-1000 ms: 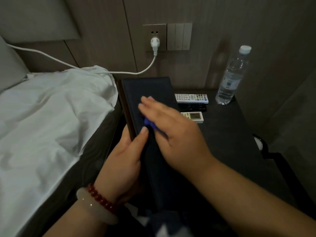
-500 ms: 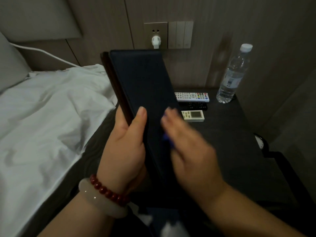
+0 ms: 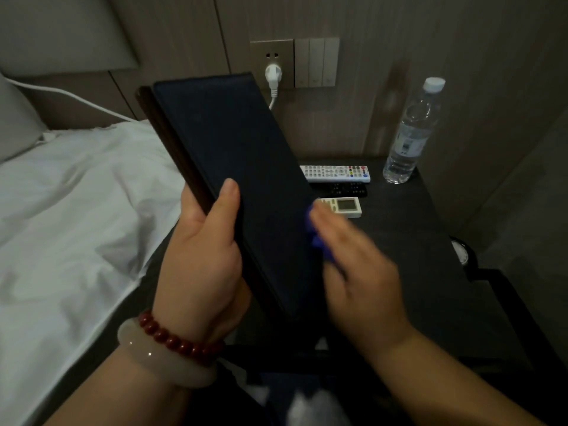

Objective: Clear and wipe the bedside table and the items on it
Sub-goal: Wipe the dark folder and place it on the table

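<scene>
Folder: dark flat folder (image 3: pixel 239 167), raised and tilted, its far end toward the wall, above the bedside table's (image 3: pixel 415 235) near-left part.
Left hand: left hand (image 3: pixel 203 259) grips the folder's left edge, thumb (image 3: pixel 227 195) laid on the top face, fingers wrapped behind (out of sight).
Right hand: right hand (image 3: pixel 359 272), blurred, fingers stretched nearly straight over a blue cloth (image 3: pixel 318 238).
Cloth: against the folder's right edge, under the fingertips.
Table: three remotes (image 3: pixel 335 173) and a water bottle (image 3: pixel 408 133) at the back.
</scene>
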`<state>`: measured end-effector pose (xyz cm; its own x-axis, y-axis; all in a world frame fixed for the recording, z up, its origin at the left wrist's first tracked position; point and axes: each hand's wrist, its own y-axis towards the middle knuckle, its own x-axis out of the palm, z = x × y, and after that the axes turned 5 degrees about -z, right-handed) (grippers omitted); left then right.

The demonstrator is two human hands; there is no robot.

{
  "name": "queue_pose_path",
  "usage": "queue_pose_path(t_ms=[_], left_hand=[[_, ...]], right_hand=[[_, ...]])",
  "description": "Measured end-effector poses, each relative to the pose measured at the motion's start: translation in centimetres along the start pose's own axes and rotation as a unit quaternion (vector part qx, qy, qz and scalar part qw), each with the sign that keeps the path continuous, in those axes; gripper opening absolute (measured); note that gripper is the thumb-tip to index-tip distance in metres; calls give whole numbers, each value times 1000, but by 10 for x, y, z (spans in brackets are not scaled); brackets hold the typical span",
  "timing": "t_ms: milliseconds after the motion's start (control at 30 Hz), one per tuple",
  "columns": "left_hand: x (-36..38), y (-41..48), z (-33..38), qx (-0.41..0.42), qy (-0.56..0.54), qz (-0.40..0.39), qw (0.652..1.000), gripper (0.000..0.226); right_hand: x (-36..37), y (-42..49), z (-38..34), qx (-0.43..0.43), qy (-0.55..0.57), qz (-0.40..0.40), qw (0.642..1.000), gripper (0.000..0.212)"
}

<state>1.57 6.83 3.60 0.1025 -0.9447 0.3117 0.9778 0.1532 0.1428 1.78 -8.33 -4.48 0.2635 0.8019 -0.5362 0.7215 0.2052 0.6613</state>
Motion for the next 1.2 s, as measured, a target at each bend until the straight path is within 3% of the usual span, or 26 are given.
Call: queue_pose_path(t_ms=[133,267,367,433,533,600,633,700,733,800,833,900,1000,1100,1200], left_hand=[[-5,1,-11,13,74,2,997,35],[1,0,-22,8,166,-1,986,45],[13,-13,-25,-8,189,-52,981,42],[15,-22,-30,-15,191,-116,975,48],[18,-24,-19,-117,12,-153,981,66],[19,-15,-20,-145,61,-164,974,58],[9,-16,-25,-139,95,-218,961,53],[-11,-13,-44,-128,252,-285,916,51],[-22,-9,-57,-117,346,-314,876,54],[-27,1,-81,-110,548,-323,764,62],[-38,-7,-89,-38,633,-316,706,62],[-52,-22,-86,68,707,-293,640,62],[-55,-19,-79,105,750,-302,578,95],[-58,-1,-81,85,787,-280,543,98],[-65,24,-85,62,795,-288,531,92]], right_hand=[[-13,16,30,209,26,16,977,49],[-23,20,-6,190,101,28,976,46],[-15,15,-34,201,205,-112,951,45],[-13,12,-36,223,257,-160,927,68],[-14,12,-32,240,302,-164,908,92],[-12,11,-29,275,314,-149,896,91],[-10,10,-27,294,310,-132,895,83],[-8,13,-21,334,315,-87,884,56],[-7,15,-17,362,334,-64,868,43],[-3,19,-6,429,397,-38,811,25],[1,21,0,455,416,-41,786,19],[11,26,9,471,432,-64,766,15],[32,39,17,476,429,-72,765,13],[54,54,27,481,385,-81,783,12],[71,69,40,484,318,-134,804,17]])
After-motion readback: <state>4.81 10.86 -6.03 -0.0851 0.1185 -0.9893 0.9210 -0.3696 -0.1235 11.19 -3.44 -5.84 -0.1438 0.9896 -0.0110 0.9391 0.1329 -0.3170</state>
